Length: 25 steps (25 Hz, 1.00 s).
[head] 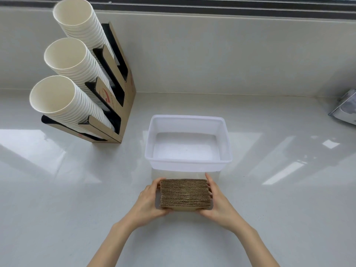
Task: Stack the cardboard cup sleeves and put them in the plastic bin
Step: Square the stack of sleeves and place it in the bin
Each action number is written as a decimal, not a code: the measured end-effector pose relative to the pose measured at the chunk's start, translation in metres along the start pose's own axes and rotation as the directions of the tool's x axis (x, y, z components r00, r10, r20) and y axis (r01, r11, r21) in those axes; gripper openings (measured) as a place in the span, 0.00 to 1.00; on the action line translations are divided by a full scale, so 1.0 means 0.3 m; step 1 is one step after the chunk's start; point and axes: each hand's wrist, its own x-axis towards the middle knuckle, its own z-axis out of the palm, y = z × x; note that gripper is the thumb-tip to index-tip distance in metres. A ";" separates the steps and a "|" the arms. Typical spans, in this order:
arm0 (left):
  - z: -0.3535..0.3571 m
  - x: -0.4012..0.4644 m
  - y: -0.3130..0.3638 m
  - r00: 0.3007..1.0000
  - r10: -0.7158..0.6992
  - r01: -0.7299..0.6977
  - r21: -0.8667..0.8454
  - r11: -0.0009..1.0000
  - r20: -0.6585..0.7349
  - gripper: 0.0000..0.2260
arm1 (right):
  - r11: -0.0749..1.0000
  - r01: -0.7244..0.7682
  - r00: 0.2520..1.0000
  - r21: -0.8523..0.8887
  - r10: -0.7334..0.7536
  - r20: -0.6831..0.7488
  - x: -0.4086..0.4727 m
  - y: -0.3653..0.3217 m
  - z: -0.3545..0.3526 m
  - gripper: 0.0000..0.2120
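Observation:
A neat stack of brown corrugated cardboard cup sleeves (185,193) is held between both hands, just in front of the near wall of the plastic bin. My left hand (149,202) clasps the stack's left side, my right hand (216,199) its right side, with thumbs under the near edge. The translucent white plastic bin (187,163) stands on the counter right behind the stack, and nothing lies inside it.
At the left, a cardboard cup holder (117,105) carries three slanted columns of white paper cups (63,87). A clear plastic-wrapped item (346,108) lies at the right edge. A low white wall runs along the back of the glossy counter (269,199).

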 end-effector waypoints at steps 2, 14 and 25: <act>0.000 0.003 0.004 1.000 0.001 -0.001 -0.016 1.000 -0.009 0.32 | 1.000 0.005 1.000 0.000 -0.005 -0.021 0.002 0.000 -0.003 0.41; -0.030 -0.015 0.054 0.998 0.001 0.005 -0.102 0.995 0.057 0.30 | 0.979 0.033 0.999 0.201 -0.036 0.013 -0.042 -0.035 -0.045 0.32; -0.135 -0.005 0.229 0.999 0.045 -0.046 -0.339 0.940 -0.011 0.29 | 0.866 0.169 0.984 0.470 -0.119 -0.135 -0.024 -0.213 -0.152 0.33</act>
